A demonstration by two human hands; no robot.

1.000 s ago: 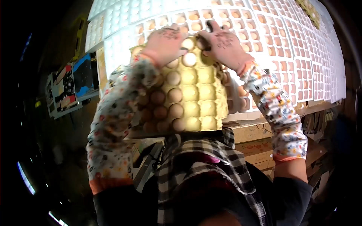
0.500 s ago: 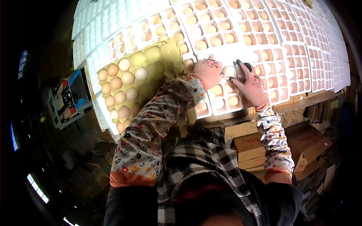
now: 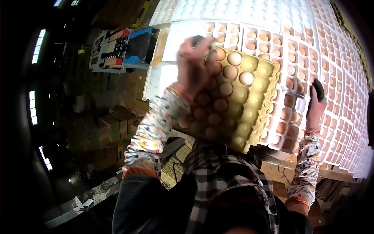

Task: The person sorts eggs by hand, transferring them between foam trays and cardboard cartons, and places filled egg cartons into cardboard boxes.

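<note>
My left hand (image 3: pixel 194 66), in a glove with dark fingertips, is over the far left corner of a yellow egg tray (image 3: pixel 263 84). Motion smears its fingers, so whether they hold an egg cannot be told. Brown and pale eggs (image 3: pixel 230 72) fill the left part of this tray; the cups on its right are bare. My right hand (image 3: pixel 317 103), also gloved, is over the white divided trays to the right. Its dark fingers look stretched out, with nothing visible in them. Left of it, a white divided tray (image 3: pixel 300 104) holds eggs and lies partly in shadow.
Many white trays (image 3: pixel 263 11), several with eggs, cover the table to the back and right. A machine with a blue panel (image 3: pixel 138 45) stands left of the table. Cardboard boxes (image 3: pixel 109 128) are on the floor at the left.
The view has swung left, so the table appears further right. My hands were close together over a white tray; now they are far apart, the left over the yellow egg tray.
</note>
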